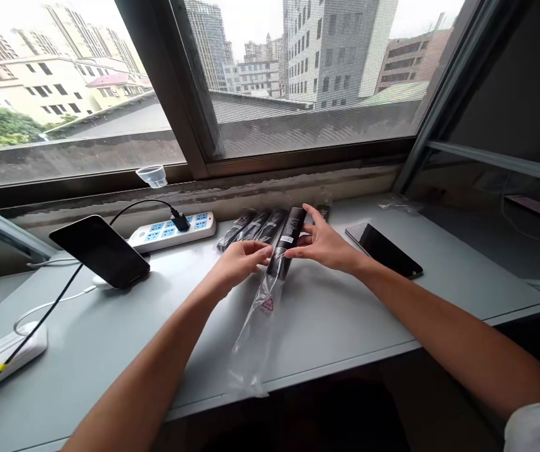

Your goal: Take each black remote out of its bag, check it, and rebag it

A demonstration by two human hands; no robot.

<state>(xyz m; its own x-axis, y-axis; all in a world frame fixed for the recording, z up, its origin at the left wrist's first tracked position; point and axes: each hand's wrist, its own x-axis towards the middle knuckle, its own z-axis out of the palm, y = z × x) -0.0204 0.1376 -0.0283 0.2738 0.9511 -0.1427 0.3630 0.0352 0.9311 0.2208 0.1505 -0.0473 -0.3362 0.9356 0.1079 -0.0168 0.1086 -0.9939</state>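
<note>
A black cylindrical item (292, 227) with a small white label is partly inside a clear plastic bag (257, 333), which trails toward the table's front edge. My right hand (323, 242) grips the black item from the right, its fingers along the side and top end. My left hand (244, 260) is at the item's left side, thumb and fingers pinched at the bag's edge. Behind my left hand, several black items in clear wrap (255, 225) lie side by side on the grey table (345, 326).
A white power strip (189, 232) with a black plug lies left, near a tablet on a stand (103, 250) and cables. A black phone (385, 250) lies right. A clear plastic cup (153, 176) sits on the window ledge. Another strip (10, 355) is far left.
</note>
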